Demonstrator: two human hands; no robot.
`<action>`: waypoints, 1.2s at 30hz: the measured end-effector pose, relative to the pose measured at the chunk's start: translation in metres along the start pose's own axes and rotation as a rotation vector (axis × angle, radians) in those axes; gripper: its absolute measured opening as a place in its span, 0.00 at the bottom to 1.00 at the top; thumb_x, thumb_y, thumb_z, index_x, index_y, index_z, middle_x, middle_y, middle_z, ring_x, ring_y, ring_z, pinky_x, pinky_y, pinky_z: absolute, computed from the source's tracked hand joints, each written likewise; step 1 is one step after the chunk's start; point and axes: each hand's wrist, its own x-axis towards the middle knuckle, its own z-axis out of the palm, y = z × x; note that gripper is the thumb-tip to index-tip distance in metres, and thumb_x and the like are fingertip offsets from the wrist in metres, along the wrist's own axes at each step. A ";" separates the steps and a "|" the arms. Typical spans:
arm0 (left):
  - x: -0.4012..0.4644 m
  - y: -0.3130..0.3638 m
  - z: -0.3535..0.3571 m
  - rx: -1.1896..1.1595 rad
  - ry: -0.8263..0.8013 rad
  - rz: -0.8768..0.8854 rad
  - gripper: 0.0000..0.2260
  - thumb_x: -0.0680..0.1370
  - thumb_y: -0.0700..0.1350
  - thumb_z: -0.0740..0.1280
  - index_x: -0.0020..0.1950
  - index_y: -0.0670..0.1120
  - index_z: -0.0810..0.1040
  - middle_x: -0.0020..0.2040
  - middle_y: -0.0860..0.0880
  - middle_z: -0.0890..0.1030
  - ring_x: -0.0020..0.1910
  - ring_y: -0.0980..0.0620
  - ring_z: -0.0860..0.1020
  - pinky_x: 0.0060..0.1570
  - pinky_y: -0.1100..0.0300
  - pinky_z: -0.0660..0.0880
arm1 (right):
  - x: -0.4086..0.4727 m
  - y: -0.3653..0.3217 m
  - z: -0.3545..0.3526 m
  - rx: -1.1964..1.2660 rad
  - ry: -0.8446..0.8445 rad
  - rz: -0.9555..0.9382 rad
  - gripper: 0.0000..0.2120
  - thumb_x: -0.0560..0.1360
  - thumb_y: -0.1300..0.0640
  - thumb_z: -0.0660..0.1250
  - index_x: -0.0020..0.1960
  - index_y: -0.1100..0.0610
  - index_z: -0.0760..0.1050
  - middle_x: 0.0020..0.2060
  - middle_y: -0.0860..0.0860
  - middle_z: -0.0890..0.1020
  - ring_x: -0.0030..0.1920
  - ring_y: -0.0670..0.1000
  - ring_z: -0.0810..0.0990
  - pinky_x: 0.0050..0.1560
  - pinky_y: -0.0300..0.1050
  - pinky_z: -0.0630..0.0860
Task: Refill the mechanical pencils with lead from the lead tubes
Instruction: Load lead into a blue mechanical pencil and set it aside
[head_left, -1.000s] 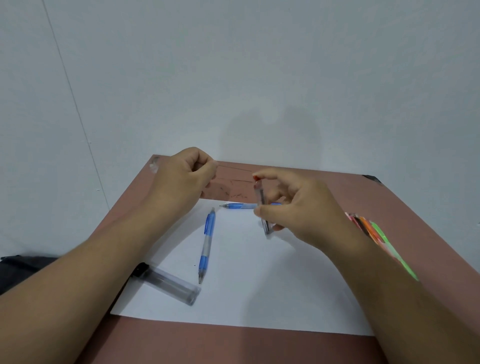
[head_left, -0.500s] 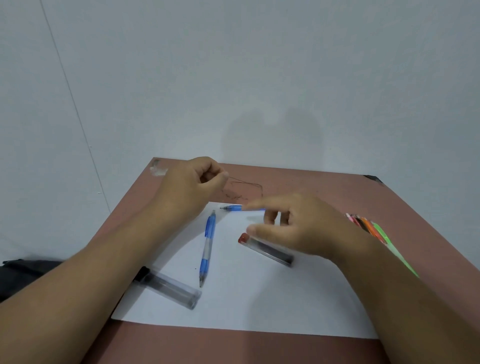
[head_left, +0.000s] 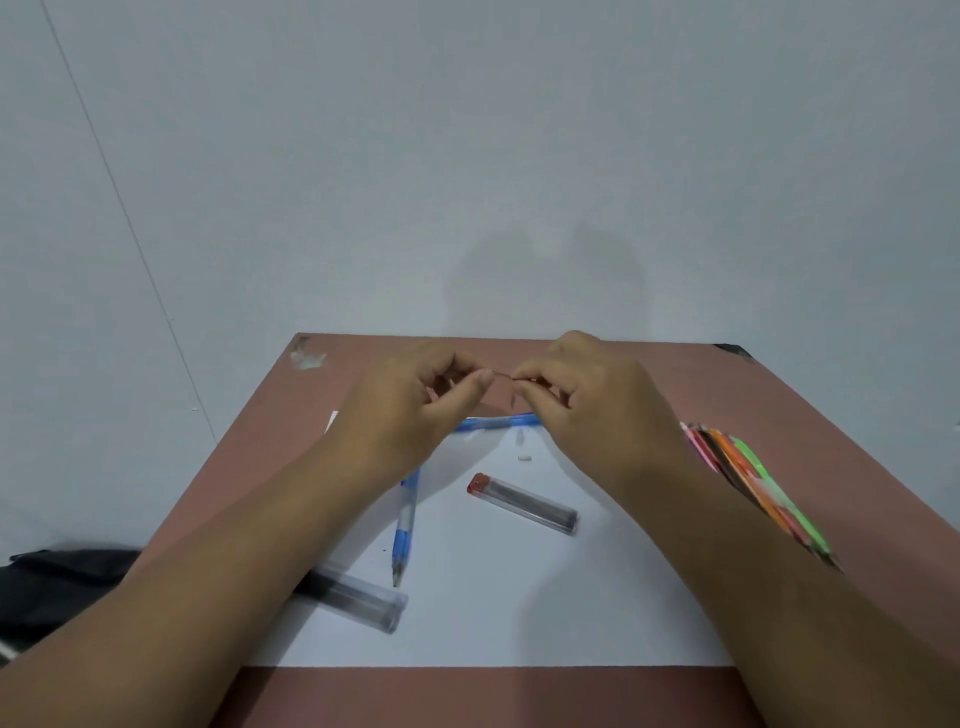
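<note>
— So, what is hard to make out?

— Mostly the lead (head_left: 503, 375). Only a thin dark sliver shows between the two hands, held above the far part of the table (head_left: 779, 415). The left hand (head_left: 415, 400) has its fingers curled, thumb tip pinching one end; the right hand (head_left: 582, 395) pinches the other end between thumb and forefinger. How many leads are there cannot be told.

— And the pencils?

— One pencil (head_left: 404, 525) lies on the paper (head_left: 519, 597), tip toward the near side, its upper end hidden under the left wrist. A second pencil (head_left: 493, 423) lies crosswise at the paper's far edge; both hands cover its ends, so only a blue middle stretch shows.

— The tubes?

— A red-capped tube (head_left: 522, 503) lies in plain sight on the paper, between the forearms, slanting from far left to near right. A clear tube (head_left: 358, 603) lies at the paper's near left, its left end hidden by the left forearm. A tiny white bit (head_left: 524, 458) sits on the paper beyond the red cap; what it is cannot be told.

— Anything on the right?

— A bundle of coloured sticks (head_left: 748, 483), pink, orange and green, lies on the table just beside the right forearm, which cuts off part of it.

— The surroundings?

— Reddish-brown tabletop, with a pale scuff (head_left: 307, 356) at its far left corner, set against a plain pale wall (head_left: 467, 156). Something dark (head_left: 57, 582) lies off the table's left edge, partly cut off by the frame.
</note>
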 end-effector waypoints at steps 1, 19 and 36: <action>0.002 -0.002 0.000 0.003 -0.026 -0.047 0.06 0.80 0.54 0.68 0.43 0.60 0.81 0.40 0.59 0.83 0.41 0.58 0.79 0.38 0.62 0.75 | 0.000 0.003 -0.001 0.013 0.020 0.021 0.05 0.80 0.57 0.70 0.51 0.53 0.85 0.44 0.49 0.81 0.42 0.51 0.80 0.45 0.50 0.78; 0.017 -0.023 0.020 0.429 -0.206 -0.062 0.05 0.79 0.46 0.69 0.50 0.51 0.85 0.45 0.56 0.81 0.47 0.52 0.77 0.49 0.52 0.77 | 0.004 0.024 -0.005 0.417 0.162 0.444 0.06 0.76 0.57 0.75 0.43 0.48 0.85 0.34 0.39 0.84 0.37 0.38 0.82 0.39 0.28 0.74; 0.013 -0.031 0.002 -0.116 -0.045 -0.094 0.20 0.82 0.41 0.67 0.46 0.69 0.80 0.48 0.63 0.83 0.50 0.59 0.80 0.49 0.60 0.78 | -0.007 -0.026 -0.015 0.950 0.276 0.079 0.01 0.79 0.51 0.69 0.50 0.46 0.79 0.45 0.53 0.88 0.50 0.55 0.87 0.51 0.59 0.84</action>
